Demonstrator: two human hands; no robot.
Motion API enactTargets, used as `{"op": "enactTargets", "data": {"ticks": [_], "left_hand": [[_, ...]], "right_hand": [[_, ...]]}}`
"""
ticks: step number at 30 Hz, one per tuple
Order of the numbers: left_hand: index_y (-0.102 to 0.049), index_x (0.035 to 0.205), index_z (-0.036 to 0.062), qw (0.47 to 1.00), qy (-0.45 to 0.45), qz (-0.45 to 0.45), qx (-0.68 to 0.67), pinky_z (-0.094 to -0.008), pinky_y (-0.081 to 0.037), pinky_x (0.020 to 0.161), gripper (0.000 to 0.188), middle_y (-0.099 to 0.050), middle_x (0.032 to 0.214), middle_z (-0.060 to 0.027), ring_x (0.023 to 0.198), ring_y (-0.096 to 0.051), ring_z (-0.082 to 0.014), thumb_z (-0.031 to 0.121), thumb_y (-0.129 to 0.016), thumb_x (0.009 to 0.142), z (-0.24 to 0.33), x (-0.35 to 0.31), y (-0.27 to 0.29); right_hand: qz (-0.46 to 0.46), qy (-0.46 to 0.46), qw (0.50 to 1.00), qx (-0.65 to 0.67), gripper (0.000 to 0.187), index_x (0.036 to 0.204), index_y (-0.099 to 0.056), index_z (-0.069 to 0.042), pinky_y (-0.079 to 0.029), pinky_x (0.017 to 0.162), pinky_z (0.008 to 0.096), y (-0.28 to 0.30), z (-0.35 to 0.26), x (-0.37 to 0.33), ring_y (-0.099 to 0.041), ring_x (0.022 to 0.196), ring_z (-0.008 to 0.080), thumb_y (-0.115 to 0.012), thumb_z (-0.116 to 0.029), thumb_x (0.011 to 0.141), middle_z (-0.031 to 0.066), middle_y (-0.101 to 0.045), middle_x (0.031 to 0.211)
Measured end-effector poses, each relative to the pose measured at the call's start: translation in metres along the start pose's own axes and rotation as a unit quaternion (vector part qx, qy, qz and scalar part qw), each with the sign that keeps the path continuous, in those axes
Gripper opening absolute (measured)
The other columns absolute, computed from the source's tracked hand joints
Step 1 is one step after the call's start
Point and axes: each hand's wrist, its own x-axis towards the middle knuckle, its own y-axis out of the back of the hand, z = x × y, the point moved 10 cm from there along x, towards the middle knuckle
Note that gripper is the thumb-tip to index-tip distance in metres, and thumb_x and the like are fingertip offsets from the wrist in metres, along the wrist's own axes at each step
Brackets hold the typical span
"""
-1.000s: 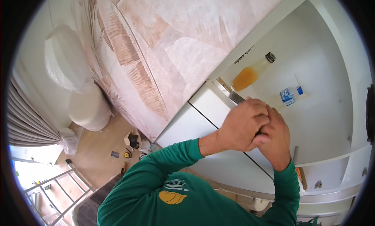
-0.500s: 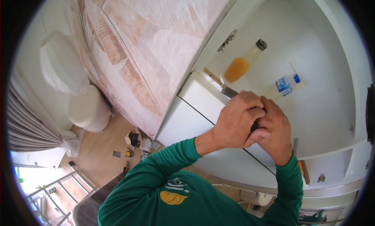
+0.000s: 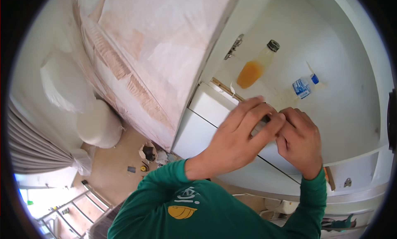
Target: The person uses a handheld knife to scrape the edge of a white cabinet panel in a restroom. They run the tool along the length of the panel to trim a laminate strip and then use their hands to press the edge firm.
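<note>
Both hands meet above the front edge of the white cabinet (image 3: 206, 127). My left hand (image 3: 235, 142) has its fingers bent over toward the right one, slightly blurred. My right hand (image 3: 300, 142) is curled, its fingertips touching those of the left. Between them a bit of a dark metal tool (image 3: 264, 120) shows; most of it is hidden by the fingers. Along the cabinet edge, just beyond my left fingers, runs a bare wooden strip (image 3: 223, 87) with a pale curled sliver (image 3: 232, 90) on it.
Inside the cabinet lie a bottle with orange liquid (image 3: 250, 72) and a small clear bottle with a blue cap (image 3: 302, 87). A metal hinge (image 3: 235, 46) sits on its side wall. To the left stand a plastic-covered panel (image 3: 165, 44), wrapped bundles (image 3: 99, 125) and a ladder (image 3: 78, 212).
My left hand has shifted down and left, its fingers less tightly curled. The metal blade that stuck out past it over the wooden strip no longer shows there. My right hand moved slightly right.
</note>
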Motion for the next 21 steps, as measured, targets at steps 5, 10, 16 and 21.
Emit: {"op": "enactTargets", "data": {"ticks": [5,10,16,21], "left_hand": [[-0.074,0.131,0.0006,0.985,0.074,-0.152,0.045,-0.0441,-0.060,0.091,0.048,-0.071,0.109,-0.0130,0.107,-0.072,-0.0326,0.005,-0.086,0.085,-0.008,-0.009,0.024],[-0.077,0.114,-0.0025,0.925,0.284,-0.116,-0.222,-0.0339,-0.056,0.087,0.016,-0.073,0.097,-0.0063,0.094,-0.071,-0.0191,0.004,-0.082,0.100,-0.036,-0.029,0.041],[-0.075,0.115,-0.0034,0.856,0.349,0.051,-0.378,-0.0309,-0.057,0.098,0.008,-0.078,0.109,-0.0056,0.105,-0.070,-0.0123,0.002,-0.075,0.109,-0.063,-0.053,0.044],[-0.078,0.120,-0.0040,0.925,0.327,0.073,-0.182,-0.0309,-0.057,0.091,0.014,-0.080,0.112,-0.0075,0.101,-0.071,-0.0127,0.000,-0.072,0.108,-0.083,-0.096,0.095]], "right_hand": [[0.006,0.117,0.987,-0.110,0.042,0.130,-0.079,-0.008,-0.055,0.075,0.0418,0.028,-0.050,0.004,-0.068,0.092,0.0212,-0.083,-0.019,0.090,0.0011,-0.068,0.097],[0.215,0.201,0.946,-0.141,0.058,0.137,-0.076,-0.005,-0.055,0.095,0.0480,0.079,-0.080,0.013,-0.069,0.120,0.0284,-0.088,-0.038,0.091,0.0093,-0.073,0.121],[0.209,0.046,0.937,0.275,0.076,0.156,-0.060,-0.003,-0.049,0.112,0.0486,0.055,-0.025,0.045,-0.065,0.132,0.0365,-0.088,-0.040,0.096,0.0186,-0.066,0.141],[0.143,0.111,0.934,0.307,0.044,0.134,-0.066,-0.005,-0.049,0.109,0.0487,-0.002,-0.106,0.067,-0.068,0.118,0.0358,-0.079,-0.019,0.094,0.0130,-0.070,0.121]]}}
